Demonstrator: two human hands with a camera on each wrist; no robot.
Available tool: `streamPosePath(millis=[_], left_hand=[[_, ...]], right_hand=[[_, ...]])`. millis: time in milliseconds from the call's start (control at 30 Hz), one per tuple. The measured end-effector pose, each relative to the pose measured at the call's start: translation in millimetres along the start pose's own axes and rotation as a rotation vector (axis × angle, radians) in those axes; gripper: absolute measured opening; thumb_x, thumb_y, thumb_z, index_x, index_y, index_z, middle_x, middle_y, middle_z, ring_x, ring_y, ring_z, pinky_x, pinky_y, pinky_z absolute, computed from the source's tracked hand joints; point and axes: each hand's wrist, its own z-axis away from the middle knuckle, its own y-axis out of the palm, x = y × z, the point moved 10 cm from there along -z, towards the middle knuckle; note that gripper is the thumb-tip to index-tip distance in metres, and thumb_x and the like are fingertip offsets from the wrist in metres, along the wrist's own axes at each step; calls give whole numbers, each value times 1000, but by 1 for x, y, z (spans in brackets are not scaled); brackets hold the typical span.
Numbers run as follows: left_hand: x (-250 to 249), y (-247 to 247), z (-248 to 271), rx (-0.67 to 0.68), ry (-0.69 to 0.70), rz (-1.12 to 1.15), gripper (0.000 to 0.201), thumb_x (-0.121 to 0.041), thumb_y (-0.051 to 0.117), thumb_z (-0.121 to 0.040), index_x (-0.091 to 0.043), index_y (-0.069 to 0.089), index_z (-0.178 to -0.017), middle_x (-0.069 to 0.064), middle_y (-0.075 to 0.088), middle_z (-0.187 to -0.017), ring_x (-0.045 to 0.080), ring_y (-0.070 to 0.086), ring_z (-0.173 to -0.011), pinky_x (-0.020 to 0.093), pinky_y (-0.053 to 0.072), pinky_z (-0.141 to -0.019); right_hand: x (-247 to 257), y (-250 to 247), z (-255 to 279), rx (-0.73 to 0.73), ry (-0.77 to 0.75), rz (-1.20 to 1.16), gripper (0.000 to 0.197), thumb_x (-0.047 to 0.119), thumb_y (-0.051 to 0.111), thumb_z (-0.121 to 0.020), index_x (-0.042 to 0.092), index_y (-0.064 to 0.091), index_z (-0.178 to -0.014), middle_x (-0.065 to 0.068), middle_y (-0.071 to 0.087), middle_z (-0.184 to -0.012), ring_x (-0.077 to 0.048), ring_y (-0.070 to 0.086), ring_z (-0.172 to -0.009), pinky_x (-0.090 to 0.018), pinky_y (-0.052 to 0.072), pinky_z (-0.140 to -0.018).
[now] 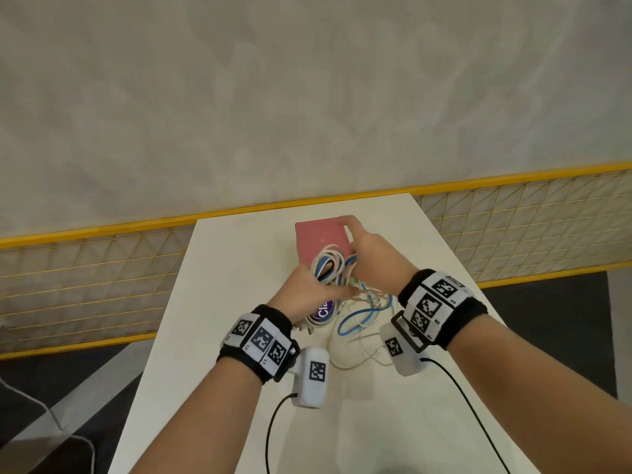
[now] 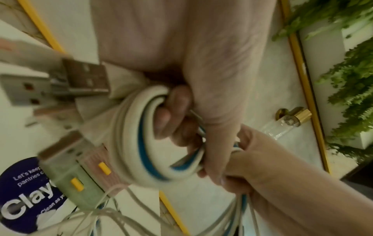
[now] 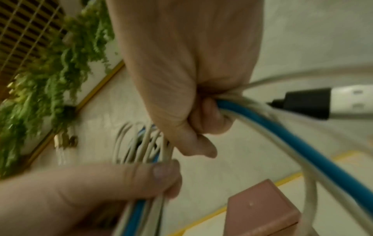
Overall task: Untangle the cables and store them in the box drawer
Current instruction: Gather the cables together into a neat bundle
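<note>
A white desk [image 1: 239,336] by a yellow-framed railing [image 1: 102,261] carries a pink box [image 1: 319,237] and tangled cables [image 1: 337,271]. Left wrist: left hand [image 2: 193,99] curls its grip round them. Right wrist: right hand [image 3: 187,89] clenches them too

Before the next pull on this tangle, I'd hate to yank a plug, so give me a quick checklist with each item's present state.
1. Left hand grips the coiled cables: ok.
2. Right hand grips the blue and white strands: ok.
3. Cables separated: not ok, loops are tangled together.
4. USB plugs free of the hands: ok, they stick out beside the coil.
5. Pink box drawer open: cannot tell.
6. Loose loops resting on the table: ok.
</note>
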Motion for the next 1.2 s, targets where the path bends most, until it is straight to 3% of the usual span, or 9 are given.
streamPosePath(millis=[67, 133, 233, 367, 600, 767, 900, 1100, 1200], left_hand=[[2, -1, -1, 25, 5, 54, 21, -23, 76, -82, -17, 68, -100, -11, 71, -79, -3, 65, -67, 10, 45, -61], [-2, -2, -1, 48, 17, 56, 20, -29, 69, -88, -20, 68, -106, -7, 74, -92, -2, 67, -76, 10, 46, -63], [-7, -15, 0, -22, 36, 181, 22, -26, 59, -95, -11, 62, -79, 3, 61, -64, 8, 56, -48, 18, 49, -57], [-9, -21, -3, -25, 57, 491, 31, -24, 54, -97, -10, 42, -73, -1, 27, -53, 12, 28, -42, 26, 38, -48], [1, -18, -9, -240, -98, 124, 65, -77, 62, -59, -14, 48, -64, 9, 43, -56, 18, 43, -46, 27, 39, -52], [1, 12, -11, -108, -156, 187, 81, -73, 69, -64, 1, 66, -97, 20, 67, -81, 27, 66, -73, 31, 51, -64], [1, -4, -10, -284, -154, 206, 48, -59, 65, -80, -11, 70, -87, 8, 71, -79, 21, 69, -74, 31, 54, -64], [-17, -39, -6, -444, -45, 522, 47, -48, 58, -92, -8, 67, -69, 12, 70, -66, 27, 68, -65, 35, 55, -63], [-30, -50, -8, -398, 56, 839, 38, -41, 56, -94, -17, 48, -65, -4, 43, -51, 15, 55, -50, 27, 52, -58]], right_hand=[[1, -5, 2, 33, -6, -191, 75, -11, 56, -69, 20, 30, -134, -15, 66, -75, -26, 62, -64, -37, 48, -56], [-1, -8, 9, 70, -6, -371, 66, -7, 66, -72, 16, 40, -129, -6, 65, -79, -14, 62, -67, -23, 50, -61], [-20, -6, 22, 95, 31, -429, 31, 8, 70, -81, 11, 58, -110, -3, 67, -84, -4, 62, -70, -21, 51, -70], [-44, 9, 43, 128, 83, -477, 15, 24, 55, -94, 10, 59, -99, -13, 66, -82, -26, 68, -81, -44, 52, -80], [-7, 4, 42, -87, -24, -238, 2, 21, 39, -100, 23, 37, -101, 11, 45, -63, -3, 48, -50, -17, 37, -49], [16, 31, 40, 88, -87, 97, 19, 8, 38, -97, 3, 54, -107, -16, 65, -86, -23, 56, -62, -31, 38, -55], [21, 23, 45, 29, -105, -187, 35, 15, 50, -94, 13, 41, -128, -6, 66, -108, -19, 65, -91, -31, 52, -78], [-7, 18, 52, -65, -42, -482, 30, 13, 59, -91, 17, 40, -114, 18, 64, -73, 1, 58, -62, -11, 42, -61], [-28, 35, 54, 70, -11, -314, 23, 22, 49, -97, 44, 50, -92, 23, 60, -67, -3, 53, -57, -14, 42, -58]])
